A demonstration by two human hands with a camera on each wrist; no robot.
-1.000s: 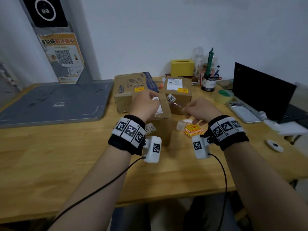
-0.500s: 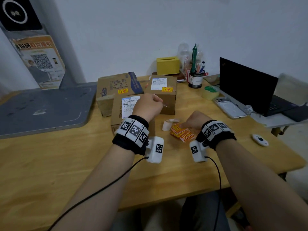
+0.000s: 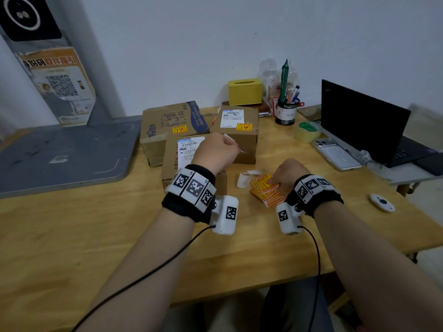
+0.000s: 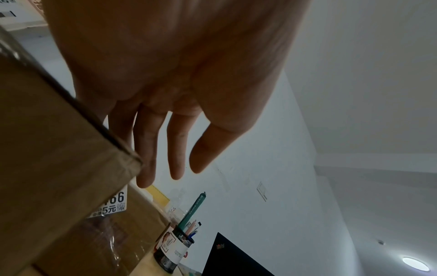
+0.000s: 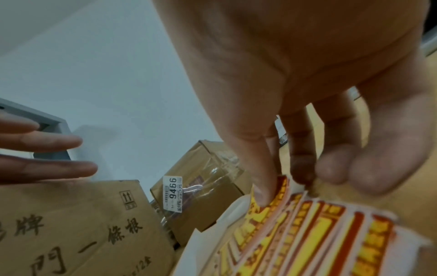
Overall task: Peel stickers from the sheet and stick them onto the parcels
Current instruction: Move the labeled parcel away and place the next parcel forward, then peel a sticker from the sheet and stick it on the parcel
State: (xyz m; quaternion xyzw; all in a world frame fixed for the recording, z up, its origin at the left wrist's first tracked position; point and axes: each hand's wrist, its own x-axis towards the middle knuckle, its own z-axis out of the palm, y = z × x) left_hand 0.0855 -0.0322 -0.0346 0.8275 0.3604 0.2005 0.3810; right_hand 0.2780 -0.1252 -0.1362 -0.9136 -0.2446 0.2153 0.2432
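Right hand [image 3: 286, 174] down on the sticker stack [image 3: 265, 189], fingertips [image 5: 263, 194] pinching a yellow-and-red sticker at its edge.

Left hand [image 3: 217, 150] raised over the nearest parcel [image 3: 172, 161], fingers [image 4: 176, 149] straight and loose, gripping nothing. Stack fanned out on the tabletop [image 3: 96, 236], just right of that parcel, a curled white backing strip [image 3: 244, 178] beside it. Two further parcels [image 3: 247, 137] behind, each bearing a yellow sticker already.
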